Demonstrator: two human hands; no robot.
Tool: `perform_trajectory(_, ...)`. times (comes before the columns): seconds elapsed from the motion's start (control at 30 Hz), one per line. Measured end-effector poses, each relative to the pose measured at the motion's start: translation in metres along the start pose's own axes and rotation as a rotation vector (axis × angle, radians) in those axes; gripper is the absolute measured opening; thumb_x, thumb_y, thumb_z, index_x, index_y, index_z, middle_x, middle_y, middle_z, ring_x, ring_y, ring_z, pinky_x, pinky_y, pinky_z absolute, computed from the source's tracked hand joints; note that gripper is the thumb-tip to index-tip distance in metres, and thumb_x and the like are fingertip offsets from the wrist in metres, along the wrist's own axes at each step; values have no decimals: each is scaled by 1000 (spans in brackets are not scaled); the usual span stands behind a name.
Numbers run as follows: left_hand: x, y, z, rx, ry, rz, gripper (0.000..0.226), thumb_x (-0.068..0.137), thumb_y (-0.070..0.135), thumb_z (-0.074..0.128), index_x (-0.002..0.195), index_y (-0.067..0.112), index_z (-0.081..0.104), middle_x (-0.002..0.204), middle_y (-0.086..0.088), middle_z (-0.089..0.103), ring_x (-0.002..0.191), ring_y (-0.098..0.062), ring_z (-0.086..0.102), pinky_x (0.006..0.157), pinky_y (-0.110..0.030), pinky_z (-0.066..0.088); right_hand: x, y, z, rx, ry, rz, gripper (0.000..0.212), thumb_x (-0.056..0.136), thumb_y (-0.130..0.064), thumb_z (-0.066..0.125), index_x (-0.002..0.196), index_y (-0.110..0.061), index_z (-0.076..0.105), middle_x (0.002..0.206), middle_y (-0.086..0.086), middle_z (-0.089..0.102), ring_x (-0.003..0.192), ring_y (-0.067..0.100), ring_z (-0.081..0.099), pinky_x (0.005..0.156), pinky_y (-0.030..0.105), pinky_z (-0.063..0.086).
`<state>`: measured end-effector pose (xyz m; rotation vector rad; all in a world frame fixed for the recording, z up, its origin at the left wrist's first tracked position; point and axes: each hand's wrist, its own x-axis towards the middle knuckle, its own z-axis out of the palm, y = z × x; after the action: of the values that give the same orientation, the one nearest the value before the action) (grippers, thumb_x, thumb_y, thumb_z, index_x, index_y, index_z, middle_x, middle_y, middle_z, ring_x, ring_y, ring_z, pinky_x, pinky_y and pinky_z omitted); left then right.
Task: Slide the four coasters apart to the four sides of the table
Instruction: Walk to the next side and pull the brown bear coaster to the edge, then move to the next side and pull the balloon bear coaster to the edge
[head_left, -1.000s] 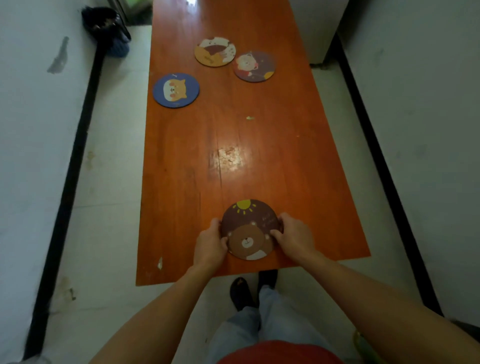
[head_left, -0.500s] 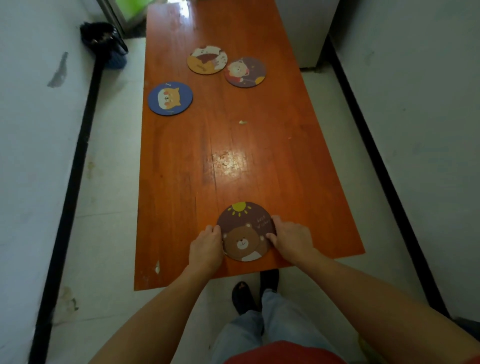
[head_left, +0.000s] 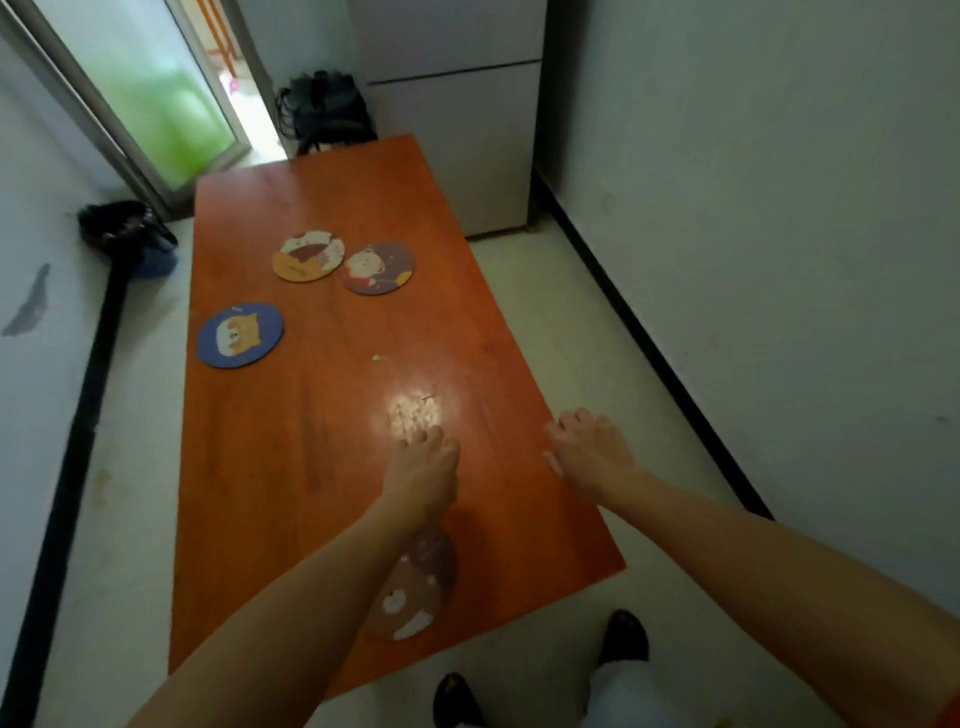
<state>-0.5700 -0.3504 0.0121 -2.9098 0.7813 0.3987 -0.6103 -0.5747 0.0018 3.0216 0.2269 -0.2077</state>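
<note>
The brown bear coaster (head_left: 415, 597) lies at the near edge of the orange table (head_left: 311, 467), partly hidden under my left forearm. A blue coaster (head_left: 240, 335) sits by the left edge. An orange-and-white coaster (head_left: 308, 256) and a dark purple coaster (head_left: 378, 267) lie close together toward the far end. My left hand (head_left: 423, 470) hovers over the middle of the table, fingers loosely curled, holding nothing. My right hand (head_left: 589, 449) is over the right edge, fingers apart and empty.
A white cabinet (head_left: 467, 130) stands past the table's far right corner. A black bag (head_left: 327, 111) sits behind the far end by a doorway. A dark bin (head_left: 124, 228) stands on the floor at the left wall. My shoes (head_left: 626, 636) show below the near edge.
Both hands let go of the brown bear coaster and moved forward over the table. The camera tilted up, so the far end and doorway came into view.
</note>
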Motion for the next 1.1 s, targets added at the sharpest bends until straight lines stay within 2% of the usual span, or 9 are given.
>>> perform_trajectory(0.23, 98, 89, -47, 64, 24, 9, 31, 94, 20, 45, 121, 7, 53, 126, -14, 53, 116, -32, 51, 96, -45, 44, 30, 131, -2, -42, 12, -47, 28, 94, -32, 45, 111, -11, 53, 110, 13, 58, 98, 30, 54, 76, 41, 44)
perform_trajectory(0.53, 202, 174, -88, -93, 47, -173, 20, 91, 21, 47, 105, 12, 58, 111, -12, 62, 101, -31, 61, 83, -41, 48, 91, 280, -12, -29, -9, -182, 25, 92, -26, 49, 111, -10, 53, 112, 14, 58, 101, 32, 54, 78, 40, 42)
perform_trajectory(0.63, 226, 176, -94, -98, 49, -206, 22, 92, 22, 47, 109, 13, 58, 110, -10, 62, 99, -30, 62, 82, -40, 49, 123, 306, -16, -62, 5, -223, 21, 92, -23, 48, 108, -11, 53, 109, 13, 59, 97, 31, 55, 76, 40, 42)
perform_trajectory(0.87, 298, 138, -86, -151, 5, -333, 17, 90, 23, 49, 100, 13, 59, 104, -10, 64, 92, -29, 63, 74, -37, 53, 223, 324, -9, -100, 9, -406, 18, 90, -11, 42, 103, -10, 55, 104, 13, 60, 92, 31, 55, 72, 39, 40)
perform_trajectory(1.1, 380, 89, -94, -296, -34, -472, 17, 91, 26, 51, 101, 16, 60, 102, -5, 64, 91, -24, 63, 78, -38, 56, 344, 333, -23, -103, 1, -530, 17, 90, -13, 44, 102, -12, 56, 102, 12, 61, 91, 31, 56, 73, 41, 43)
